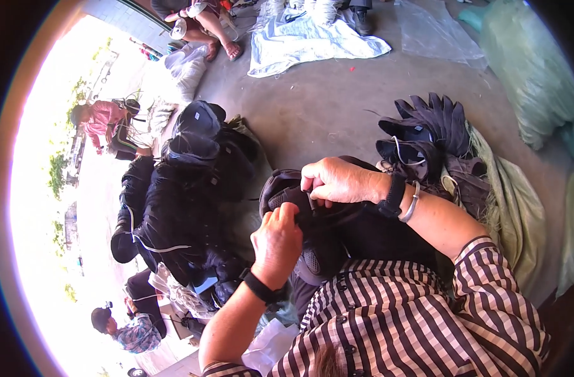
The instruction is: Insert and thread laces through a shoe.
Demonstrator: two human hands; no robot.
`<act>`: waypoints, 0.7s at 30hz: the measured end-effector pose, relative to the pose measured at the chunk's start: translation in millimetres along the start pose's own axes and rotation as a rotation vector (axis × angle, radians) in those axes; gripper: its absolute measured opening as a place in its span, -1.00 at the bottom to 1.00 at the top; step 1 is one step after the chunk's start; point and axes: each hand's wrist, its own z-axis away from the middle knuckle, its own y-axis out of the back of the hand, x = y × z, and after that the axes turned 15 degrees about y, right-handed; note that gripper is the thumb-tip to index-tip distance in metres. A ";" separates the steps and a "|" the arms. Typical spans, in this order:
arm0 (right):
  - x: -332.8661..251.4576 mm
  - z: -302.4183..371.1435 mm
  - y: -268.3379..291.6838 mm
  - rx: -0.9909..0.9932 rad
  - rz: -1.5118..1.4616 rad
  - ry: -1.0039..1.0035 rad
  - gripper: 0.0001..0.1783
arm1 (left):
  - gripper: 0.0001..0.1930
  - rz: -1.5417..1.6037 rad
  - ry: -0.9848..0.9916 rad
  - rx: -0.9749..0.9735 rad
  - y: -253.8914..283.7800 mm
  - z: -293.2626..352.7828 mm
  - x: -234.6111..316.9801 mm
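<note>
Over my lap I have a dark shoe upper [275,186] with a patch of grey mesh. My left hand [278,244] is closed in a pinch on its near edge. The fingers of my right hand [345,180] are curled and pinch its upper part, just right of the left hand. Whether something small sits between the fingertips is too hidden to tell. Below my hands, another piece with grey mesh [309,266] shows against my lap. A large heap of black shoe uppers [180,207], with white cords round some, stands to my left.
To the right lies a fanned stack of dark shoe uppers [435,122] beside a pale green woven sack [510,201]. Big greenish bags [529,69] stand at the far right. A white sheet [306,47] covers floor ahead. Other people sit at left, including one in pink [104,122].
</note>
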 end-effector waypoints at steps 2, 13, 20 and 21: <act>2.2 1.0 -0.6 0.015 0.045 0.024 -0.82 | -0.70 0.046 0.081 0.011 -6.4 -3.0 13.3; 19.2 7.4 -8.5 0.260 -0.172 0.118 -0.90 | -0.84 -0.578 -0.381 0.080 -6.6 -12.9 23.6; 13.8 9.8 -2.6 0.250 -0.178 0.121 -0.94 | -0.89 0.386 -0.028 -0.080 6.3 -26.3 -3.6; 13.4 9.7 -0.6 0.259 -0.214 0.102 -0.93 | -0.80 0.442 0.027 -0.158 12.7 -27.4 -3.1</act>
